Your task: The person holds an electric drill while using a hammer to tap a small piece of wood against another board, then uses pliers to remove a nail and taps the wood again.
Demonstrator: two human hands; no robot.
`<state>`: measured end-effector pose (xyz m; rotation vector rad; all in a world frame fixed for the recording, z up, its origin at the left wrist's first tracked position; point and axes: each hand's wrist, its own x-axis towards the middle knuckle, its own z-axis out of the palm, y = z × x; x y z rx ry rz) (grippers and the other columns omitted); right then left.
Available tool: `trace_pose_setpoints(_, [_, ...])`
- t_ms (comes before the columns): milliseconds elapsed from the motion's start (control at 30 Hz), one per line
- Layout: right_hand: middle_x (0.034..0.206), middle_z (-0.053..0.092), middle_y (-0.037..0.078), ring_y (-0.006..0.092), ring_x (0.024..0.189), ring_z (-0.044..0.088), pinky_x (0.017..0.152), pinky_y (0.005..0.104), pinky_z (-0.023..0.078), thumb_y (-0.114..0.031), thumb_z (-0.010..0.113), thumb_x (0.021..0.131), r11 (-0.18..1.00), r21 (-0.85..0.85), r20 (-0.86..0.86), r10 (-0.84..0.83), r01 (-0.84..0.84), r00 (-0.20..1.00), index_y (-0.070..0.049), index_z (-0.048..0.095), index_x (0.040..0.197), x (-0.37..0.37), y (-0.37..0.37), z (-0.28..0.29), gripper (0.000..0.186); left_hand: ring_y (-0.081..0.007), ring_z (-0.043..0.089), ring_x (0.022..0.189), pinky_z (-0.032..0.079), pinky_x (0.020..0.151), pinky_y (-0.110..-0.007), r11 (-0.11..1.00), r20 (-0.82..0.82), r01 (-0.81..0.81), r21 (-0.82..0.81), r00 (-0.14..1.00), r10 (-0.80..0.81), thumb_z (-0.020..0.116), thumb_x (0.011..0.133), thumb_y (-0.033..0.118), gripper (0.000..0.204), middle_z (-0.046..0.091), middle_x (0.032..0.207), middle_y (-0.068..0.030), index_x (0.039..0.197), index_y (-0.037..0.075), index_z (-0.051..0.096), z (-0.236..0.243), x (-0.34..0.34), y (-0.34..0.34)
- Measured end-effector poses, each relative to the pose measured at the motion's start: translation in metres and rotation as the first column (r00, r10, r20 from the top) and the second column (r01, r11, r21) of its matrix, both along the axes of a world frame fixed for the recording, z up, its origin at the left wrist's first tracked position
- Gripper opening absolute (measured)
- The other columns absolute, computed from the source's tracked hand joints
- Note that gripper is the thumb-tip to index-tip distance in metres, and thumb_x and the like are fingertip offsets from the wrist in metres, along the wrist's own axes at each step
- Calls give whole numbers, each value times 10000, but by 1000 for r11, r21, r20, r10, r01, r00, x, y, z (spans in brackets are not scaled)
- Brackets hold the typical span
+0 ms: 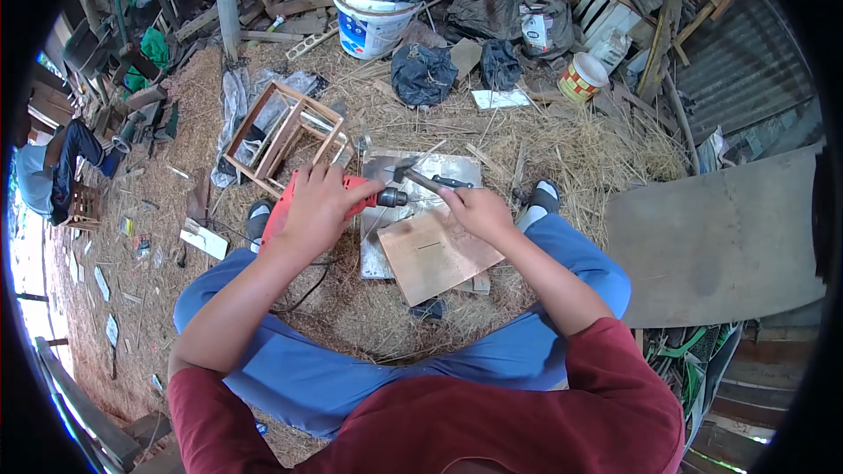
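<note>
My left hand (316, 206) is wrapped over the body of a red corded power drill (279, 215). Its black chuck (392, 198) points right, over a worn metal-faced board (373, 250) on the ground between my feet. In my right hand (479, 213) is a hammer (425, 180), gripped by the handle, its head just above the drill's chuck. A thin light-brown wooden panel (421, 268) with a short dark slit or line lies below my right hand, partly across the metal-faced board. Behind the hammer rests a small dark-handled tool (452, 183), its kind unclear.
A small wooden frame (285, 136) lies beyond my left hand. White bucket (373, 26), black plastic bags (423, 75) and a yellow-red tub (582, 77) stand farther back. A large flat sheet (716, 237) is at right. Another person (53, 171) sits far left.
</note>
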<state>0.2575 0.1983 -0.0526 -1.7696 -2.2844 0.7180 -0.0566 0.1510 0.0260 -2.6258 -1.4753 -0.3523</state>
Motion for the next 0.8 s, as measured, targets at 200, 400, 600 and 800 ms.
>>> trace_pose_setpoints(200, [804, 716, 219, 419, 767, 723, 719, 498, 563, -546, 539, 1052, 999, -8, -469, -44, 45, 882, -55, 770, 948, 23, -13, 13, 552, -328, 601, 1036, 459, 900, -476, 998, 52, -37, -53, 998, 40, 818, 810, 140, 591, 593, 1019, -95, 1349, 335, 673, 8, 5, -2])
trace_pose_setpoints(400, [678, 644, 197, 349, 610, 639, 624, 453, 489, -503, 531, 1078, 1000, -25, -135, -19, 15, 991, -11, 725, 880, 2, 3, 12, 565, -326, 607, 1018, 464, 899, -474, 998, 31, -53, -24, 998, 54, 818, 805, 147, 575, 596, 1025, -93, 1331, 328, 675, -1, -7, -4])
trace_pose_setpoints(600, [667, 651, 193, 366, 645, 676, 625, 446, 523, -493, 569, 1055, 980, 191, -503, 54, 50, 862, -23, 730, 862, 10, -11, 26, 533, -341, 602, 1003, 467, 893, -484, 996, 63, -60, -72, 996, 65, 814, 779, 111, 632, 589, 1034, -100, 1355, 322, 662, 8, -7, -3])
trace_pose_setpoints(800, [724, 715, 181, 373, 673, 706, 631, 459, 546, -517, 580, 1047, 998, 3, -3, 58, -58, 998, -59, 786, 875, -4, -9, 9, 530, -356, 598, 1021, 461, 902, -487, 997, 93, -65, -32, 993, 68, 800, 774, 74, 659, 582, 1042, -112, 1364, 330, 655, 9, -2, -6])
